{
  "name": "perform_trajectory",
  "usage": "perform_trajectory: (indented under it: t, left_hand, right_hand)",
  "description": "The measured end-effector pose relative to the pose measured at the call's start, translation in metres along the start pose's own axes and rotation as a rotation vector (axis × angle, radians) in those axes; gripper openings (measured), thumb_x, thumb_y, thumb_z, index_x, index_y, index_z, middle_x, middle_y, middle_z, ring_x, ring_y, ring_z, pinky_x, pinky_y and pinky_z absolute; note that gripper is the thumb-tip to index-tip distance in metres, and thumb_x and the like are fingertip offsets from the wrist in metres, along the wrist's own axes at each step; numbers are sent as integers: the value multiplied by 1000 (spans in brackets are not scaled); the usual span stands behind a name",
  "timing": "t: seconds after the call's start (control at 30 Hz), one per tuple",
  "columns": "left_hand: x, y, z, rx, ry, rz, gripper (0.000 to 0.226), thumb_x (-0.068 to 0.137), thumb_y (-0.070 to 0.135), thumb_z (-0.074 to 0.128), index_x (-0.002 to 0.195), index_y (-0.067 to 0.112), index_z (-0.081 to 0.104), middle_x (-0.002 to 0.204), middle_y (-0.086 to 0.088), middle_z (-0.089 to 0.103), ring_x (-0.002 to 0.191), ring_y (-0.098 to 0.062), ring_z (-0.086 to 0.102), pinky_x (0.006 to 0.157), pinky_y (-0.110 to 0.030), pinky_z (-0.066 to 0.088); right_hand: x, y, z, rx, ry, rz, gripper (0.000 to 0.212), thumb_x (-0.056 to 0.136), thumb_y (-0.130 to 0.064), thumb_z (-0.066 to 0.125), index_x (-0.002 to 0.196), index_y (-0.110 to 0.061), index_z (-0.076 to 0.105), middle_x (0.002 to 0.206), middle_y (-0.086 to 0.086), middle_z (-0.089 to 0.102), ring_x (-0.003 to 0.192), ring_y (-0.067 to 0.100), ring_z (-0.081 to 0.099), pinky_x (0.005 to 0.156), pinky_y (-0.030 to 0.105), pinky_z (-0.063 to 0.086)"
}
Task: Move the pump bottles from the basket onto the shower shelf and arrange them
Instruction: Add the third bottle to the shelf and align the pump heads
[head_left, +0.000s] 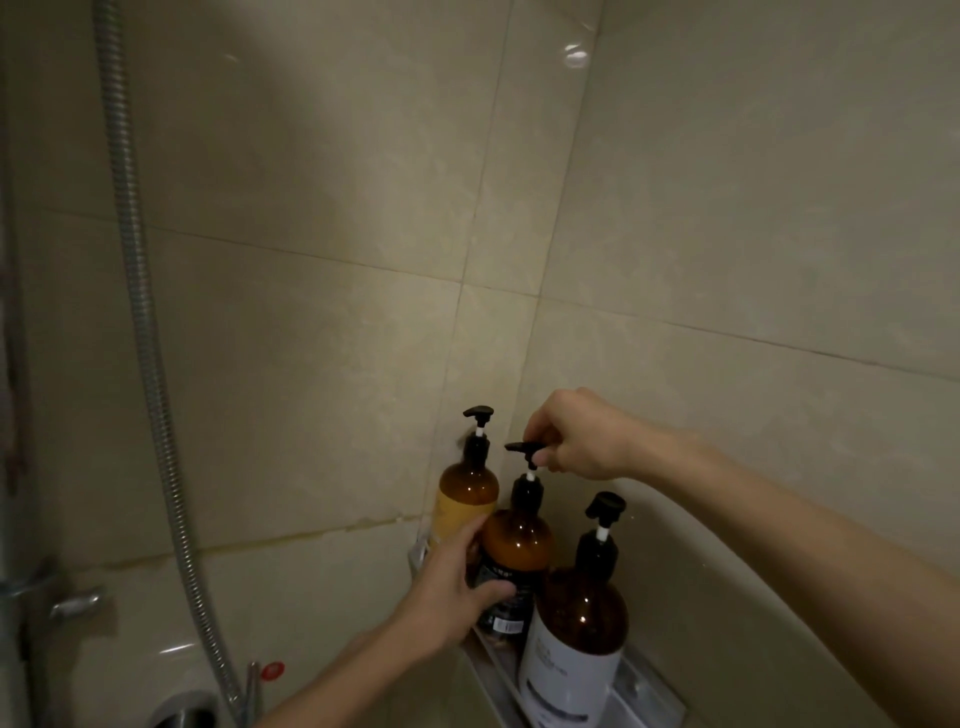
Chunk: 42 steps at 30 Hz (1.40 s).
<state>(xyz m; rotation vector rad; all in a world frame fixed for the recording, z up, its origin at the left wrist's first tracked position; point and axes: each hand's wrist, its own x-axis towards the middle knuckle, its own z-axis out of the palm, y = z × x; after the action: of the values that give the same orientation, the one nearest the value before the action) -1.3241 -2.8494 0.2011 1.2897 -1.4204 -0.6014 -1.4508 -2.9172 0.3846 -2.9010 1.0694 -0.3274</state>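
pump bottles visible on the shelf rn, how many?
3. Yellow-label bottle at the back in the corner; dark-label bottle in the middle, held by left hand, right hand on its pump; white-label bottle nearest. More could be hidden behind them.

Pump bottles: three, all amber with black pumps, clustered at 5 o'clock on one corner shelf (641, 688). Yellow-label bottle (467, 486) rearmost, dark-label bottle (517, 540) in middle, white-label bottle (579, 623) nearest.

Hands: two. Left hand (452, 592) on dark-label bottle's body, right hand (576, 434) at 3 o'clock of its pump head.

Shower hose (140, 312): one, at 9 o'clock.

Tap handle (78, 603): one, at 8 o'clock.
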Motion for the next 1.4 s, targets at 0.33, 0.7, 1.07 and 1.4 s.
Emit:
perform_trajectory:
  t: [0.33, 0.7, 1.07, 1.4]
  left_hand:
    - [0, -9, 15, 187, 177, 34, 88, 57, 53, 79, 130, 46, 30, 115, 37, 32, 114, 8, 36, 101, -22, 32]
    - [12, -18, 0, 92, 69, -42, 86, 71, 27, 79, 136, 42, 25, 137, 14, 31, 123, -4, 33, 103, -23, 28]
    - [9, -17, 12, 125, 219, -24, 88, 61, 34, 84, 129, 45, 31, 125, 23, 42, 119, -1, 43, 103, -25, 35]
    - [12, -21, 8, 149, 163, -37, 90, 72, 35, 76, 143, 34, 20, 137, 14, 34, 125, 0, 31, 107, -26, 26]
  right_hand:
    - [4, 2, 4, 25, -16, -19, 39, 86, -9, 61, 122, -22, 56, 110, 4, 65, 87, 11, 59, 74, 18, 44]
    - [13, 5, 8, 47, 36, -70, 30, 84, -2, 60, 109, -19, 65, 105, 4, 68, 78, 4, 53, 70, 13, 42]
    - [15, 5, 11, 50, 65, -85, 34, 83, 3, 59, 109, -17, 66, 106, 7, 67, 82, 8, 55, 74, 17, 46]
    - [21, 4, 13, 55, 80, -101, 37, 83, 6, 57, 112, -15, 65, 109, 8, 66, 99, 17, 62, 80, 19, 48]
